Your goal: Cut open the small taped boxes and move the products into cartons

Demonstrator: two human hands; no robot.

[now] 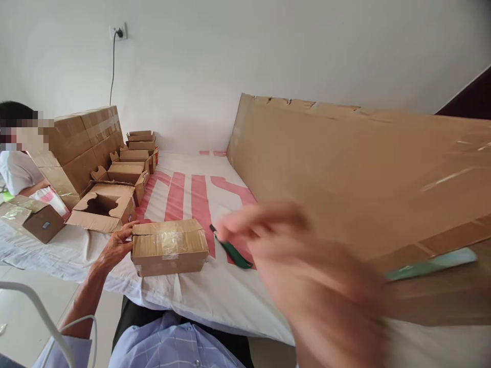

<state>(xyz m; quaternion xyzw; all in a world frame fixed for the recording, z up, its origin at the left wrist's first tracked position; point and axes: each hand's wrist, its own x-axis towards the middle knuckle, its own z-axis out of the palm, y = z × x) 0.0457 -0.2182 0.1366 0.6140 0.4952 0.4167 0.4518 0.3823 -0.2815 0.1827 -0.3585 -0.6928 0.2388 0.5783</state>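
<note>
A small brown cardboard box [170,247], taped across its top, lies on the white and red cloth near the table's front edge. My left hand [115,249] rests against the box's left end, fingers spread on its corner. My right hand [307,276] is close to the camera and blurred. Its fingers stretch leftward and nothing shows in them. Just beyond its fingertips a green-handled tool [233,252] with a dark tip lies on the cloth, right of the box.
A big flat cardboard sheet [345,168] leans along the right side. At the left stand several open small boxes [105,204] in a row and a large taped carton [82,143]. A person's sleeve [17,171] shows at far left beside another box [32,219].
</note>
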